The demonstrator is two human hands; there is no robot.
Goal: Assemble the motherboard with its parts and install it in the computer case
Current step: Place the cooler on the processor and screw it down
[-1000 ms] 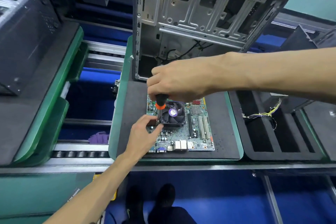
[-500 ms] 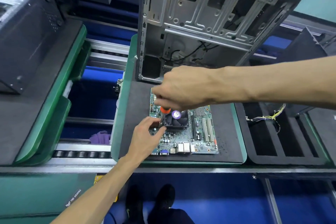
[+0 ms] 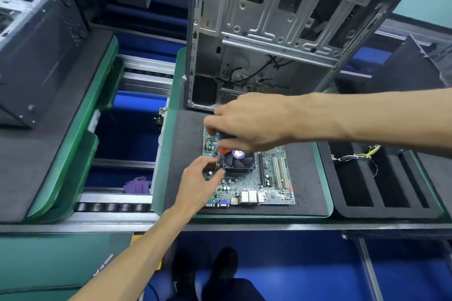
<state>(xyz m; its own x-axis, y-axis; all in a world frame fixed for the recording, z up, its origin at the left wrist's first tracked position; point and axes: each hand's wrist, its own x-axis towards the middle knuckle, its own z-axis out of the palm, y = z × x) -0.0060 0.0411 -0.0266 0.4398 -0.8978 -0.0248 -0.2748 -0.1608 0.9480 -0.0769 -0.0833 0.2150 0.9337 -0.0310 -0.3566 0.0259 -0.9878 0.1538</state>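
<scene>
Black second case (image 3: 36, 51) sits far left on its own green-edged pallet (image 3: 73, 154), not involved. Purple cloth (image 3: 137, 184) lies in the gap between pallets, over the rollers.

Left hand (image 3: 198, 183) comes in from below, thumb and fingers pinched narrow at the near-left corner of the CPU fan (image 3: 238, 160), apparently steadying a screw or the driver tip; the exact contact is hidden. Motherboard (image 3: 252, 178) lies flat on the black foam mat (image 3: 305, 178) of the centre pallet, just in front of the open computer case (image 3: 269, 32), not yet installed.

Right hand (image 3: 247, 122) reaches across from the right, fingers curled round the top of a screwdriver (image 3: 223, 149) with an orange collar; the shaft points down at the fan's left corner, mostly covered by the hand.

Risks, judged:
- tip slips off the screw head and gouges the board or nearby capacitors, since the hand blocks the view of the tip
- left fingertips sit right beside the tip, so a slip could jab them
- driver looks slightly tilted; screw could cross-thread
- uneven tightening at one corner could seat the cooler crooked
- board rests loose on the foam and could shift under downward push

Foam tray (image 3: 381, 183) far right holds a loose yellow-black cable (image 3: 359, 155), well apart.
</scene>
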